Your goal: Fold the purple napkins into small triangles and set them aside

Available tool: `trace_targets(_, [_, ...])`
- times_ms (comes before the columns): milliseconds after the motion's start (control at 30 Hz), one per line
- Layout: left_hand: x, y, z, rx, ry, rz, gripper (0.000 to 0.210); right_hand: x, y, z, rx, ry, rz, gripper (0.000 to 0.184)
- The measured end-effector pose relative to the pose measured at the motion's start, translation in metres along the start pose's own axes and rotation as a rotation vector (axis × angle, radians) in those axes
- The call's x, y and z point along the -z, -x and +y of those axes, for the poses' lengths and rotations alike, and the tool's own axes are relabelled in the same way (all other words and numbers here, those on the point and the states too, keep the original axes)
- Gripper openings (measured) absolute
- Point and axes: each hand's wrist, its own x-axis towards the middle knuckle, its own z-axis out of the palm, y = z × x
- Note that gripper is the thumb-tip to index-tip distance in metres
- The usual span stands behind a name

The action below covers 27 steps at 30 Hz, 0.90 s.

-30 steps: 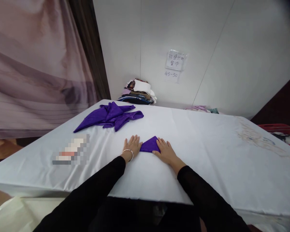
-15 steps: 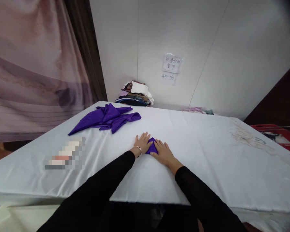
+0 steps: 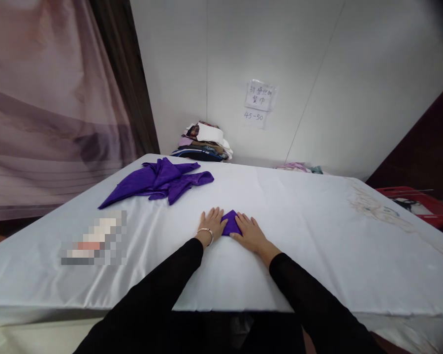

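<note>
A small purple cloth, folded to a point at its far end, lies flat on the white-covered table. My left hand, with a bracelet at the wrist, rests at the cloth's left edge, palm down and fingers spread, its thumb on the fabric. Flat along the right edge lies my right hand, fingers stretched out and touching the cloth. Farther back on the left is a loose heap of purple cloths.
A blurred-out object lies on the table's left. Folded fabrics are stacked by the wall, below and left of a paper sign. A red basket stands beyond the right edge, a curtain at left.
My left hand has slid a little to the left, uncovering more of the purple cloth. My right hand stays nearly in place. The view has shifted slightly.
</note>
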Motion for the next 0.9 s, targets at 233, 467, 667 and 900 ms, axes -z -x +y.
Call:
trace_targets(233, [0.0,0.003,-0.003,0.001,-0.008,-0.003,0.058,0.013,0.003,-0.001,-0.029,-0.049,-0.102,0.08])
trace_targets(467, [-0.001,0.001,-0.003,-0.005,-0.023,-0.021,0.055,0.027,-0.011,-0.018,0.035,-0.042,-0.031,0.079])
trace_targets(667, [0.001,0.003,-0.004,-0.009,-0.044,-0.057,0.056,0.015,-0.04,-0.035,0.105,-0.103,-0.056,0.077])
trace_targets(900, [0.002,0.004,-0.004,0.0,-0.042,-0.049,0.056,0.0,-0.039,-0.027,0.094,-0.127,-0.019,0.073])
